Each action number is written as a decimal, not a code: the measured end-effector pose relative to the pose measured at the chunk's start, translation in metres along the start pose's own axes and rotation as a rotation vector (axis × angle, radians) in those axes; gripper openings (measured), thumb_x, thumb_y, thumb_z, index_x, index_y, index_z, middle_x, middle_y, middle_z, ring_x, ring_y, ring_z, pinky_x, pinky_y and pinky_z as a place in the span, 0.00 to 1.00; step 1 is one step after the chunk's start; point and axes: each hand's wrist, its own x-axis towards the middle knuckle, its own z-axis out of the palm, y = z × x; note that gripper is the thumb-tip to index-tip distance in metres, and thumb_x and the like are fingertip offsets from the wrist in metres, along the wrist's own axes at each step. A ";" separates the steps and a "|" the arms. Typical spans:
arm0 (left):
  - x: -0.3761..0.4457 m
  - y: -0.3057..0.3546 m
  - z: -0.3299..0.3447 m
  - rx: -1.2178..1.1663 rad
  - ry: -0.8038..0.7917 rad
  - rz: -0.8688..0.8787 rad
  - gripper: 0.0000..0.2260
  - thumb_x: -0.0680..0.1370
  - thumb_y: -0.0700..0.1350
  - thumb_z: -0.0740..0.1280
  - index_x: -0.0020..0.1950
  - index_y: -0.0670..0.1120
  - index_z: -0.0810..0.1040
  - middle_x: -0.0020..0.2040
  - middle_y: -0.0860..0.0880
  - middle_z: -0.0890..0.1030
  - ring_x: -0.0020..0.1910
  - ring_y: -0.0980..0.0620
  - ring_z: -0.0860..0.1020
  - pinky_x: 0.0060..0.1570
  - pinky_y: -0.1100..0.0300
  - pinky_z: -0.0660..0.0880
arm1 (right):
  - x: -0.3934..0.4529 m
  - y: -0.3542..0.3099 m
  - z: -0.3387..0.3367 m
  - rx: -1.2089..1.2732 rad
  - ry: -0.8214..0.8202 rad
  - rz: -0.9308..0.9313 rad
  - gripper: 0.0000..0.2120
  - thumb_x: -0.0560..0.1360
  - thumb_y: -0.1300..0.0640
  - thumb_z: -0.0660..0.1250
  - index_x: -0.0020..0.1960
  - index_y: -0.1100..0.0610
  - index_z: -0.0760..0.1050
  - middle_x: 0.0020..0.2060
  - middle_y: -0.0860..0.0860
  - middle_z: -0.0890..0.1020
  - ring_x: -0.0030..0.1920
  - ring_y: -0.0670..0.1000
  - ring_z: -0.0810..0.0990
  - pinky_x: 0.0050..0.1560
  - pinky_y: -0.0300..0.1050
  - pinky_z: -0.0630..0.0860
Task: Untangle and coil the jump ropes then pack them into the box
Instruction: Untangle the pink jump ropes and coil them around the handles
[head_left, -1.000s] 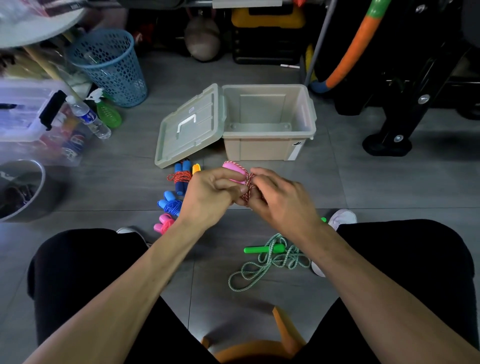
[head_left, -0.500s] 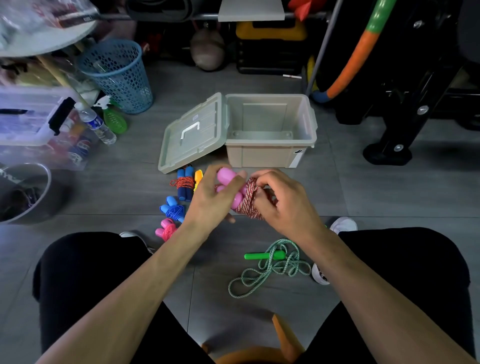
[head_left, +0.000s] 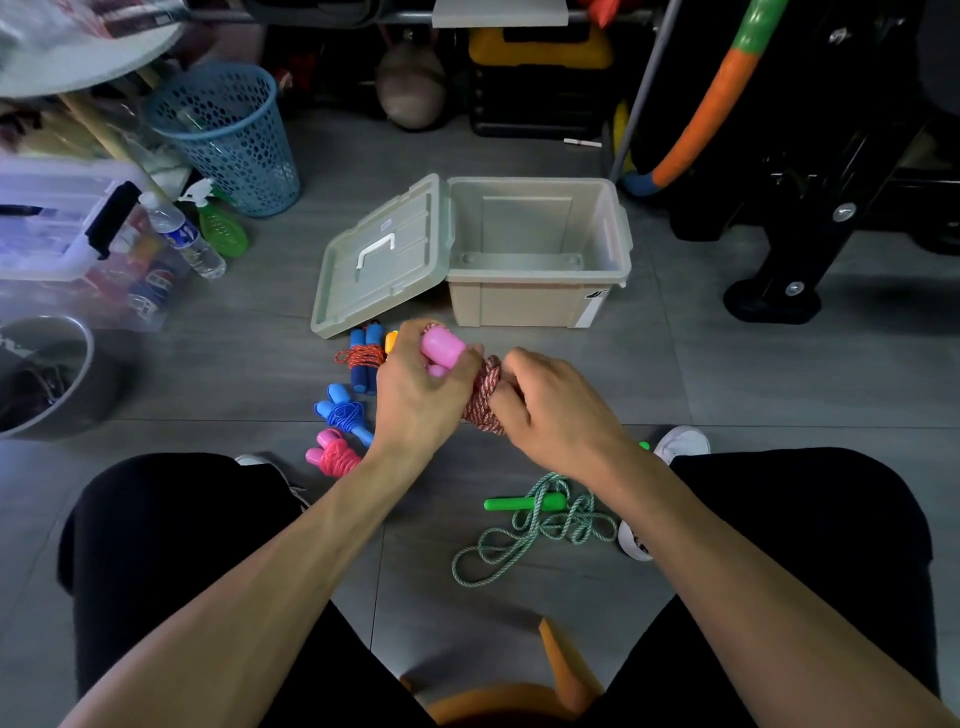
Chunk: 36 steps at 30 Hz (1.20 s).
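Note:
My left hand grips the pink handles of a jump rope. My right hand holds its red-and-white cord, coiled into a bundle beside the handles. The beige box stands open just beyond my hands, its lid leaning against its left side. Three coiled ropes lie on the floor to the left: blue handles with red cord, an all-blue rope and a pink rope. A green rope lies loose and tangled near my right knee.
A blue mesh basket, a water bottle and a green spray bottle stand at the left. A clear bin and a metal bowl are further left. Dark gym equipment stands at the right.
The pink handles have shifted up and left in my left hand. The cord bundle has become thicker in my right hand. The view has tilted slightly.

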 end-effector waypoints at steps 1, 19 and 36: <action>0.003 -0.001 0.000 -0.009 0.014 -0.014 0.11 0.73 0.49 0.72 0.51 0.48 0.75 0.38 0.51 0.80 0.34 0.55 0.79 0.40 0.51 0.80 | 0.002 -0.001 -0.001 0.050 -0.008 0.012 0.10 0.76 0.52 0.57 0.40 0.57 0.65 0.33 0.50 0.72 0.34 0.55 0.71 0.34 0.48 0.66; 0.008 -0.019 -0.001 0.045 -0.021 0.007 0.13 0.73 0.47 0.71 0.54 0.46 0.73 0.40 0.51 0.79 0.36 0.58 0.77 0.32 0.70 0.73 | -0.003 0.007 -0.004 0.164 -0.263 0.165 0.14 0.79 0.47 0.61 0.40 0.56 0.69 0.31 0.46 0.74 0.32 0.47 0.71 0.33 0.47 0.67; 0.015 -0.037 0.005 -0.144 -0.003 -0.267 0.14 0.66 0.54 0.70 0.43 0.46 0.75 0.36 0.49 0.80 0.37 0.48 0.80 0.43 0.47 0.80 | -0.002 -0.004 0.005 0.548 -0.216 0.233 0.18 0.81 0.57 0.62 0.36 0.66 0.67 0.27 0.51 0.68 0.28 0.45 0.65 0.32 0.45 0.62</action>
